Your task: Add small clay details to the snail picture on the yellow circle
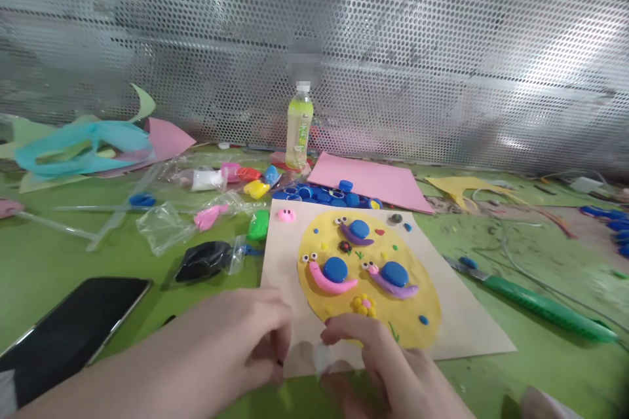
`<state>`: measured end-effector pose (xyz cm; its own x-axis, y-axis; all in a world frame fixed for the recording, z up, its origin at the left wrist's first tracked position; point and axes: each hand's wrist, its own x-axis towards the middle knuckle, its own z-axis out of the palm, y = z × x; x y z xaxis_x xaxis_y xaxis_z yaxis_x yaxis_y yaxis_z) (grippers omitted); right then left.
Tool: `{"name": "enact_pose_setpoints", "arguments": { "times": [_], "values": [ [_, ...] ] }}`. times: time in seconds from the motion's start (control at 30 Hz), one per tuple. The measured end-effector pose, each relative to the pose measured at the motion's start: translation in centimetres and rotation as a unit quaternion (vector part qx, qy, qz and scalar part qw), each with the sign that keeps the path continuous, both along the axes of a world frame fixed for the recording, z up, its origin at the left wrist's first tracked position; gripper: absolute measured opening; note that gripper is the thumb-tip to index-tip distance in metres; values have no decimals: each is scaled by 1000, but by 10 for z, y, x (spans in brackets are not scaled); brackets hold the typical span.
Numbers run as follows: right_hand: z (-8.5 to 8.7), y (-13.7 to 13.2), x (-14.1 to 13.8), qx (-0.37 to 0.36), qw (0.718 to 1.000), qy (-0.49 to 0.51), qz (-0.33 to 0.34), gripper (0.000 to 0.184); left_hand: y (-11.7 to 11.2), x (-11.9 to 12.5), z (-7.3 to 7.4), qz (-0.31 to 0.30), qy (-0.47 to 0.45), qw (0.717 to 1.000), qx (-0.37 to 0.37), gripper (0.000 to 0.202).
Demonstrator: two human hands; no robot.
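Left hand [253,327] and right hand [390,363] at the near edge of a pale sheet [472,324] bearing three blue-shelled snails [394,273]; left fingers curled, right finger and thumb parted, though whether either grip holds anything cannot be told. Bare green counter [540,340] separates the sheet's right edge from the cutter's handle [553,312]; blue caps [322,196] crowd its far edge, before a perforated wall [442,46].

cream sheet [472,324], flat on green tabletop [491,383] | yellow patch [415,252] | blue-shelled pink snail [332,273] near left | purple snail [393,277] near right | smaller purple snail [358,232] far
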<state>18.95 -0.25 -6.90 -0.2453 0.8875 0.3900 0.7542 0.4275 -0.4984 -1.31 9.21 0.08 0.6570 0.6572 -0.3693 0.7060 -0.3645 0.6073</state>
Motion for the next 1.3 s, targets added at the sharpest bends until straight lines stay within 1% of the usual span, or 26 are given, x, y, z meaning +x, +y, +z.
{"name": "enact_pose_setpoints", "arguments": {
  "times": [0.07,0.13,0.23,0.3,0.4,0.47,0.5,0.57,0.63,0.67,0.7,0.73,0.8,0.83,0.9,1.0,1.03,1.13,1.23,1.3],
  "values": [
    [2,0,1,36,999,-13,-3,38,0,-2,-1,11,0,999,-34,17],
    [5,1,1,55,998,-19,4,40,0,-3,-1,30,11,998,-49,18],
    [8,2,-1,61,998,-13,11,41,0,-3,0,67,16,997,-36,15],
    [6,3,-3,63,998,-4,8,41,0,-2,2,90,10,995,-31,16],
    [2,6,-3,70,997,13,5,49,-1,-1,3,85,-9,996,4,22],
    [5,8,1,48,998,30,32,56,-2,1,4,74,-16,997,27,21],
    [9,8,5,26,998,42,42,56,-4,2,4,72,-13,997,33,21],
    [22,9,14,-33,996,74,36,46,-7,4,3,74,2,997,32,19],
    [39,9,25,-76,993,91,19,29,-9,7,2,73,7,997,29,19],
    [48,9,31,-93,992,81,40,24,-10,8,1,71,0,997,35,18],
    [56,9,36,-105,990,56,79,21,-10,9,0,68,-10,997,46,19],
    [63,9,40,-128,982,22,134,22,-10,10,-1,65,-19,996,65,19],
    [70,10,47,-174,956,-50,230,28,-7,11,-3,61,-26,992,109,21],
    [71,10,50,-196,943,-78,258,30,-5,11,-4,61,-25,989,130,22],
    [69,9,53,-218,931,-111,271,33,-1,11,-6,60,-22,986,155,22],
    [65,9,55,-218,934,-118,258,37,3,10,-8,53,-31,983,171,21],
    [64,9,55,-213,937,-115,252,36,3,10,-8,49,-35,983,174,21],
    [60,10,52,-194,944,-99,248,30,3,9,-9,43,-46,980,190,21],
    [57,10,50,-172,947,-77,260,18,2,9,-10,48,-58,976,204,19],
    [55,10,48,-170,948,-64,260,16,0,8,-10,37,-72,974,210,19]
  ]
}}
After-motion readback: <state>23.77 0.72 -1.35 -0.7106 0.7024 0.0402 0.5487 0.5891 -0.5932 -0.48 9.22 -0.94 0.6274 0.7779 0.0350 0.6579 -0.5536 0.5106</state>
